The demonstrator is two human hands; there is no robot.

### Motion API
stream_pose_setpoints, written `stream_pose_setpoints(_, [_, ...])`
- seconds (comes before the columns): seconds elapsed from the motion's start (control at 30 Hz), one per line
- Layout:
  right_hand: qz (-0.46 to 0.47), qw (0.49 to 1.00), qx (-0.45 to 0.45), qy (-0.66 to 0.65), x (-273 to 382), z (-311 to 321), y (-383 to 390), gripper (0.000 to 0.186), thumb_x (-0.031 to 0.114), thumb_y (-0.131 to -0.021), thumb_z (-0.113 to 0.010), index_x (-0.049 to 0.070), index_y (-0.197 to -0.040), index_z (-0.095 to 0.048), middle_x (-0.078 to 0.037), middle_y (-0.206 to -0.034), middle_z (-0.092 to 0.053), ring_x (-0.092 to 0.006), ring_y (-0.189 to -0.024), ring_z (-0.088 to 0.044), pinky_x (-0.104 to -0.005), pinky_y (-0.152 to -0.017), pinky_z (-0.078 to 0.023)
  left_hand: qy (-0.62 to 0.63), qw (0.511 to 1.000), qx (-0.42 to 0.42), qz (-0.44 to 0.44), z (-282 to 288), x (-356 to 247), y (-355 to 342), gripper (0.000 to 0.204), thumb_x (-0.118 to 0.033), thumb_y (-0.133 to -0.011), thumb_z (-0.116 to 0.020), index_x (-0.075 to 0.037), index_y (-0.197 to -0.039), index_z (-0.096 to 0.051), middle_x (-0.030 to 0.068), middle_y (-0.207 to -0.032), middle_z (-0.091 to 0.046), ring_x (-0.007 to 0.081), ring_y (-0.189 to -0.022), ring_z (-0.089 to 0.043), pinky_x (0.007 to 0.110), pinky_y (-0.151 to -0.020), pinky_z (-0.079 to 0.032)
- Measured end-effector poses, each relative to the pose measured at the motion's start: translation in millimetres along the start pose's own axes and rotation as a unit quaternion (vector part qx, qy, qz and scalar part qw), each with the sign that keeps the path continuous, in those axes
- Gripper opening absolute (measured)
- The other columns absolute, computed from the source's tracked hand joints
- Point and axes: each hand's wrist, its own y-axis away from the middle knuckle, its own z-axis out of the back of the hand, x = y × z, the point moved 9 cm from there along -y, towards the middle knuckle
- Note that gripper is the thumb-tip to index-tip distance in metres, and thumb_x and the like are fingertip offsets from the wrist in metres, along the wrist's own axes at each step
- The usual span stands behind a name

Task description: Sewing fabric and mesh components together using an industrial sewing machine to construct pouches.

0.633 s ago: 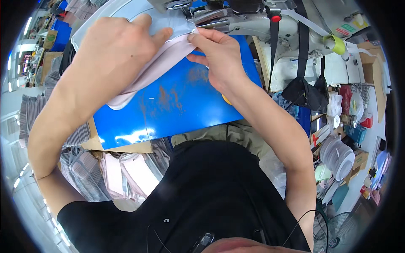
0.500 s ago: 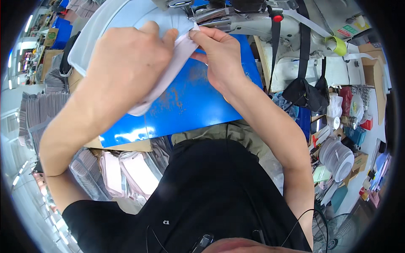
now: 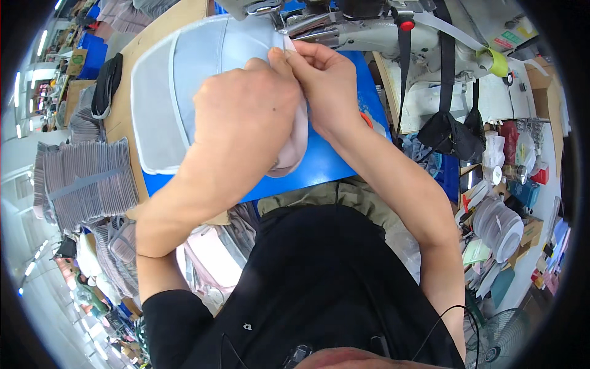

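A light blue-grey sewn fabric piece (image 3: 200,58) with white piping lies across the blue work surface (image 3: 329,154). A pale pink fabric strip (image 3: 294,147) runs along its right side, partly under my left hand (image 3: 252,114). Thumb and fingers of both hands pinch the pink edge close to the sewing machine (image 3: 362,32). My right hand (image 3: 329,77) grips the strip from the right, its fingertips just beside the metal presser area. The left hand's fingers meet it there, curled and partly hidden behind its own back. The needle itself cannot be made out.
Tied stacks of grey-pink fabric pieces (image 3: 92,181) stand at the left, with pale pieces (image 3: 212,258) below the table's edge. A black pouch on straps (image 3: 448,140) hangs at the right. Farther right are thread spools (image 3: 496,227) and a fan (image 3: 501,338).
My left hand has moved right, toward my right hand. The fabric piece has swung right and lies flatter, covering more of the blue surface. Both hands still pinch the pink strip.
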Motion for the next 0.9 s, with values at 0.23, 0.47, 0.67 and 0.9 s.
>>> stream_pose_setpoints(0.23, [0.061, 0.994, 0.029, 0.086, 5.1, 3.5, 11.1, 0.024, 0.017, -0.094, -0.077, -0.005, -0.106, -0.075, -0.006, -0.092, -0.075, -0.0088, -0.08, -0.066, -0.025, -0.074, -0.055, 0.061, 0.998, -0.005, 0.011, -3.2, -3.0, -6.9, 0.053, -0.008, -0.081, -0.066, 0.007, -0.131, -0.061, 0.0118, -0.083, -0.07, 0.0281, -0.065, -0.072, 0.037, -0.056, -0.055])
stream_pose_setpoints(0.47, [0.153, 0.974, 0.022, 0.164, 13.3, 3.4, 2.8, 0.023, 0.015, -0.092, -0.078, -0.003, -0.105, -0.075, -0.007, -0.092, -0.077, -0.0095, -0.082, -0.066, -0.0269, -0.076, -0.055, 0.124, 0.991, -0.016, 0.046, -12.4, -6.8, -26.8, 0.031, -0.008, -0.082, -0.065, 0.006, -0.109, -0.062, 0.0161, -0.077, -0.071, 0.0327, -0.069, -0.073, 0.041, -0.058, -0.056])
stream_pose_setpoints(0.67, [0.256, 0.908, 0.019, 0.33, 40.8, 9.3, 12.0, 0.018, 0.008, -0.087, -0.077, 0.003, -0.104, -0.076, -0.01, -0.091, -0.071, -0.0198, -0.08, -0.07, -0.031, -0.075, -0.056, 0.293, 0.95, -0.035, 0.103, -32.0, 14.0, -23.8, 0.033, -0.01, -0.087, -0.062, 0.005, -0.116, -0.056, 0.0225, -0.081, -0.071, 0.0406, -0.079, -0.072, 0.048, -0.066, -0.056])
stream_pose_setpoints(0.9, [0.235, 0.838, 0.057, 0.49, 49.5, 17.2, 64.6, 0.026, 0.013, -0.083, -0.073, 0.009, -0.108, -0.078, -0.01, -0.096, -0.064, -0.0299, -0.083, -0.066, -0.0415, -0.075, -0.053, 0.443, 0.863, -0.219, 0.105, -38.3, -1.5, 37.2, 0.055, -0.001, -0.077, -0.074, -0.001, -0.129, -0.059, 0.017, -0.127, -0.062, 0.0281, -0.106, -0.065, 0.036, -0.075, -0.056])
